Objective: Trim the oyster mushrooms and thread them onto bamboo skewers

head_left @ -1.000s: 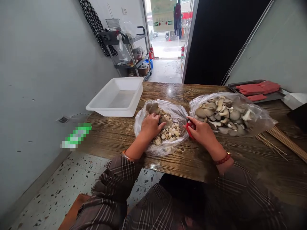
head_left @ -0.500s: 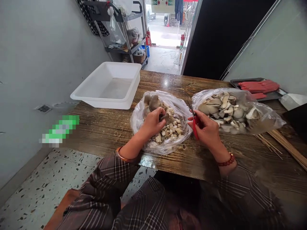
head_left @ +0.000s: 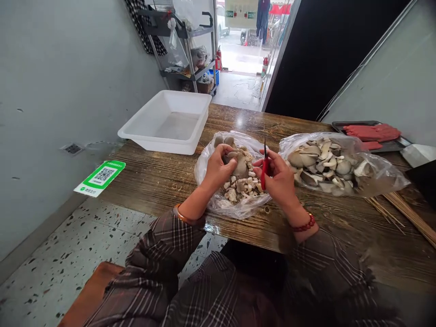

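Note:
My left hand (head_left: pixel 220 169) grips a grey-brown mushroom (head_left: pixel 241 164) over the left plastic bag (head_left: pixel 223 209). Inside that bag lie whole mushrooms at the back and many small pale stem pieces (head_left: pixel 242 187) toward the front. My right hand (head_left: pixel 278 178) is closed on scissors with red handles (head_left: pixel 265 171), their dark blades pointing up and away, just right of the held mushroom. To the right, a second clear bag (head_left: pixel 384 175) holds a pile of loose grey and white mushrooms (head_left: pixel 327 159).
A white plastic tub (head_left: pixel 160 141) stands at the table's back left. At the back right, a dark tray (head_left: pixel 391 146) bears red meat (head_left: pixel 373 131). Thin wooden sticks (head_left: pixel 408 214) lie at the right. A QR code card (head_left: pixel 102 177) is at the left edge.
The camera view has shifted slightly. My right hand has moved left with the scissors, closer to my left hand. The mushroom in my left hand now shows a broad cap.

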Demonstrator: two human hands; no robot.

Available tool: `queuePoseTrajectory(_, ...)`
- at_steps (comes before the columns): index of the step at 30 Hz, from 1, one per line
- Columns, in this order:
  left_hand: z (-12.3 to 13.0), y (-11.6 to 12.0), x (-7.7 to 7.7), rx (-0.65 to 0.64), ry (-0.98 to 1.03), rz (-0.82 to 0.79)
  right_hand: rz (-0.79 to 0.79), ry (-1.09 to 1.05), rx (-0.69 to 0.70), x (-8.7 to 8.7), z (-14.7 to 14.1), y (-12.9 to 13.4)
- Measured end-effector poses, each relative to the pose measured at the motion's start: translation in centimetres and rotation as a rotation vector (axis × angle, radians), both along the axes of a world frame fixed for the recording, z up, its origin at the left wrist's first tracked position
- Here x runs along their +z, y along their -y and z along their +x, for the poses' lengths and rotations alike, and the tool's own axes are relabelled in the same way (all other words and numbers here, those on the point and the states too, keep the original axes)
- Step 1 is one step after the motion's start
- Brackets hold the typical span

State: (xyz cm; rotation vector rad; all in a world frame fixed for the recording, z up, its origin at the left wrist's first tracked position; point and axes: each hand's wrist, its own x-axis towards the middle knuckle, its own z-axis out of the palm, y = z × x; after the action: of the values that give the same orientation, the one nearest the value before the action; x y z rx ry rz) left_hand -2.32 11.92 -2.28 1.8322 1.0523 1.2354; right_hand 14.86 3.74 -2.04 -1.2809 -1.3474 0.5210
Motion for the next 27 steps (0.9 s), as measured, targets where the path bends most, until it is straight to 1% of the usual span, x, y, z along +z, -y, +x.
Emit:
queuePoseTrajectory(3, -0.1, -0.1, 0.0, 0.037, -0.023, 0.033, -0.036, 0.006, -0.023, -0.7, 0.7, 0.2)
queuePoseTrajectory(5, -0.1, -0.2, 0.0, 0.043, -0.076, 0.063, -0.048, 0.027, -0.027, -1.0, 1.3, 0.5)
queuePoseTrajectory(9, -0.1, 0.1, 0.0, -0.045, -0.302, 0.154, -0.033, 0.057, -0.046, -0.6, 1.9, 1.0)
queuePoseTrajectory(11, -0.1, 0.5, 0.2, -0.073, -0.398, 0.248, -0.024, 0.056, -0.062, -0.4, 1.8, 1.1)
queuePoseTrajectory(13, -0.4, 0.8, 0.7, -0.097, -0.452, 0.345, -0.019, 0.048, -0.074, -0.2, 1.8, 1.1)
queuePoseTrajectory(15, -0.8, 1.0, 1.2, -0.191, -0.493, 0.389, -0.016, 0.035, -0.081, -0.1, 1.9, 1.0)
queuePoseTrajectory(18, -1.5, 0.8, 1.5, -0.407, -0.564, 0.336, -0.014, 0.017, -0.084, -0.1, 2.0, 0.8)
queuePoseTrajectory(20, -1.8, 0.6, 1.3, -0.507, -0.619, 0.282, -0.013, 0.016, -0.079, -0.1, 2.2, 0.7)
queuePoseTrajectory(24, -1.7, 0.5, 1.2, -0.621, -0.671, 0.221, -0.018, 0.035, -0.071, -0.2, 2.3, 0.7)
queuePoseTrajectory(25, -1.7, 0.6, 1.3, -0.641, -0.658, 0.204, -0.023, 0.039, -0.073, -0.2, 2.3, 0.7)
queuePoseTrajectory(27, -1.6, 0.8, 1.6, -0.638, -0.584, 0.144, -0.028, 0.036, -0.079, -0.2, 2.2, 0.7)
